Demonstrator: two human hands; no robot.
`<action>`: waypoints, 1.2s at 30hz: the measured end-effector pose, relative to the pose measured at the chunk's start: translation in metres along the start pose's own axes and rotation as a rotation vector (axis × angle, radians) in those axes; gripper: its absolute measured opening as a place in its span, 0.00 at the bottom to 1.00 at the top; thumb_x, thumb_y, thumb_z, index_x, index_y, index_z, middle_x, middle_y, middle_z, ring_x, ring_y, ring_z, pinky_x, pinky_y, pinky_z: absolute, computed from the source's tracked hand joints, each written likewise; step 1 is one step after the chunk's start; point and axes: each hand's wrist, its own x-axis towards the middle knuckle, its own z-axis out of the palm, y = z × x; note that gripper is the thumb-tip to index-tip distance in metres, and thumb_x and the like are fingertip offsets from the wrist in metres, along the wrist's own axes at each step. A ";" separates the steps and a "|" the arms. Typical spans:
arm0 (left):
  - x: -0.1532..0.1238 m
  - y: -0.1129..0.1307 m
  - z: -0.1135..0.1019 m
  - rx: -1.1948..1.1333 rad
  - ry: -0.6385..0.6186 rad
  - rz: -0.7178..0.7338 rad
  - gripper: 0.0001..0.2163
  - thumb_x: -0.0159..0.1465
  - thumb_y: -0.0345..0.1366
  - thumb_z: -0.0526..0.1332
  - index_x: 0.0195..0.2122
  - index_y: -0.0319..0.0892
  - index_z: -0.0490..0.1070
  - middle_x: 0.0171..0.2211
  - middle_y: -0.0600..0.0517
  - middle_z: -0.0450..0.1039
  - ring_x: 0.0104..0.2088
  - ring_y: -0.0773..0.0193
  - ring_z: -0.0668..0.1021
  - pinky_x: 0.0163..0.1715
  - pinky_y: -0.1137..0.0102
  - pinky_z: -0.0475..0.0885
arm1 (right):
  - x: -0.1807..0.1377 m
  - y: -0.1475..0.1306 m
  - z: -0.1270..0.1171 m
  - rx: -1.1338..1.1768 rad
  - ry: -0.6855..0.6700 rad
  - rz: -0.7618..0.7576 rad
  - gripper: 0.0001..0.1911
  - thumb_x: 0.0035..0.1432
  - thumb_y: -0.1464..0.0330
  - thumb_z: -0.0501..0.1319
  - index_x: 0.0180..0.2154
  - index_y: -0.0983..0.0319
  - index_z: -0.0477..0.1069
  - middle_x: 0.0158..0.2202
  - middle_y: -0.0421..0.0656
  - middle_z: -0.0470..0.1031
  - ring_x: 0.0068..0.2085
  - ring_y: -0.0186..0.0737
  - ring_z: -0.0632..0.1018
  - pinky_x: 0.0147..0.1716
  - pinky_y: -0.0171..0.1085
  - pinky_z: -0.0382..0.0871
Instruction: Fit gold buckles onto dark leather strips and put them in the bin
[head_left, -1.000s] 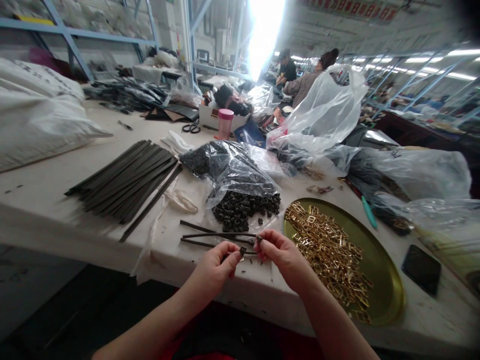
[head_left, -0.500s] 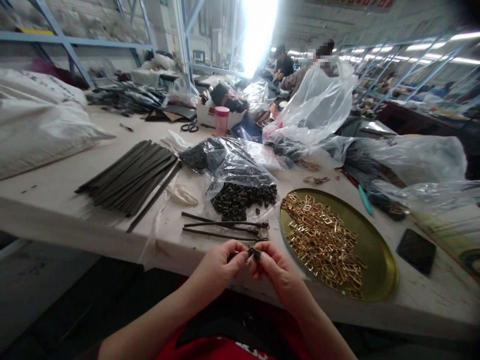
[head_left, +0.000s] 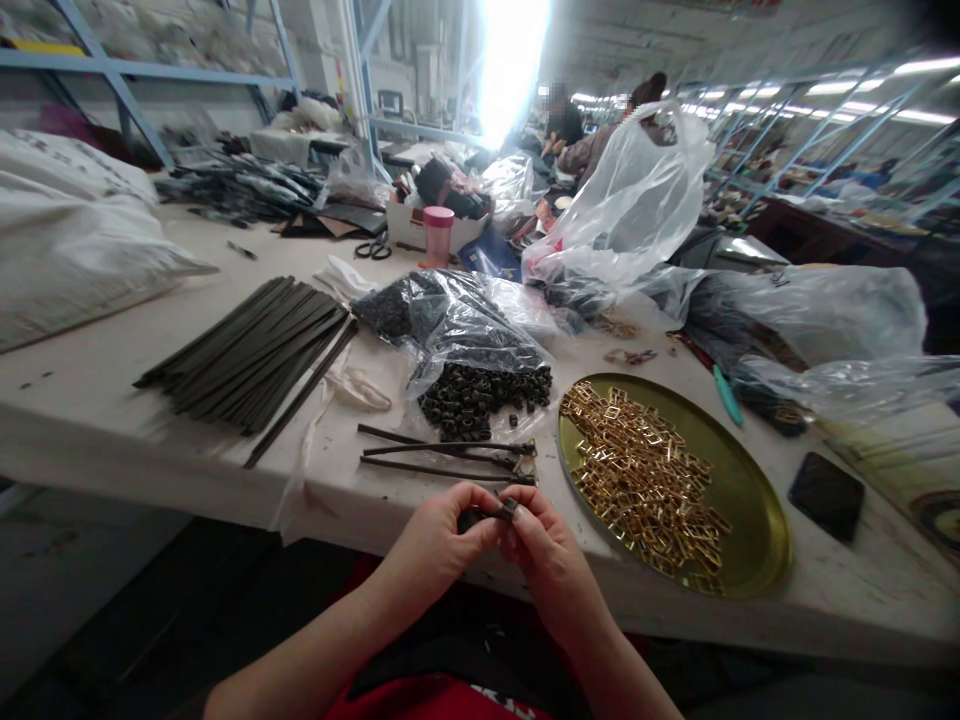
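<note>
Just in front of the table edge, my left hand (head_left: 442, 530) pinches a dark strap (head_left: 474, 517), most of which the fingers hide. My right hand (head_left: 551, 545) closes on a small dark loop (head_left: 510, 506) at the strap's end; its exact shape is hard to make out. The fingertips of both hands nearly touch. Right behind them lie several dark straps (head_left: 427, 460) with gold buckles (head_left: 531, 450) at their right ends. Beyond these, small black loops (head_left: 472, 400) spill from a clear plastic bag (head_left: 469, 330).
At right stands a round gold tray (head_left: 761, 520) heaped with gold rectangular buckles (head_left: 645, 480). A phone (head_left: 826, 495) and a teal-handled tool (head_left: 726, 395) lie past it. Loose dark straps (head_left: 247, 355) are piled at left. Scissors (head_left: 373, 248) and a pink-lidded jar (head_left: 438, 235) are farther back.
My right hand has drawn closer to the left, and the dark pieces now meet between the fingertips. The view has shifted slightly; the things on the table lie as before.
</note>
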 end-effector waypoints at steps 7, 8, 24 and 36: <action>0.003 -0.005 -0.004 0.032 0.051 -0.012 0.07 0.56 0.37 0.58 0.32 0.39 0.69 0.28 0.55 0.71 0.30 0.66 0.71 0.32 0.73 0.64 | 0.003 0.004 0.005 0.043 0.048 -0.012 0.12 0.47 0.64 0.61 0.34 0.59 0.61 0.22 0.33 0.61 0.21 0.29 0.61 0.21 0.29 0.54; 0.003 -0.005 -0.005 0.030 0.056 -0.020 0.07 0.56 0.37 0.58 0.32 0.39 0.68 0.27 0.55 0.71 0.30 0.67 0.70 0.31 0.74 0.64 | 0.004 0.004 0.006 0.041 0.060 -0.028 0.12 0.47 0.64 0.61 0.33 0.59 0.61 0.22 0.33 0.61 0.22 0.29 0.61 0.22 0.29 0.55; 0.003 -0.010 -0.002 -0.032 0.059 -0.034 0.08 0.56 0.39 0.59 0.33 0.40 0.68 0.29 0.55 0.71 0.32 0.66 0.71 0.34 0.73 0.65 | -0.001 0.013 -0.003 -0.383 0.105 -0.242 0.07 0.55 0.64 0.58 0.32 0.61 0.67 0.28 0.39 0.70 0.31 0.35 0.71 0.31 0.33 0.64; -0.004 -0.008 0.002 0.019 0.117 -0.023 0.06 0.56 0.36 0.58 0.32 0.40 0.69 0.29 0.55 0.73 0.33 0.65 0.73 0.35 0.74 0.66 | -0.003 0.023 -0.006 -0.819 0.223 -0.667 0.04 0.56 0.70 0.56 0.35 0.59 0.68 0.30 0.40 0.75 0.31 0.36 0.76 0.30 0.33 0.70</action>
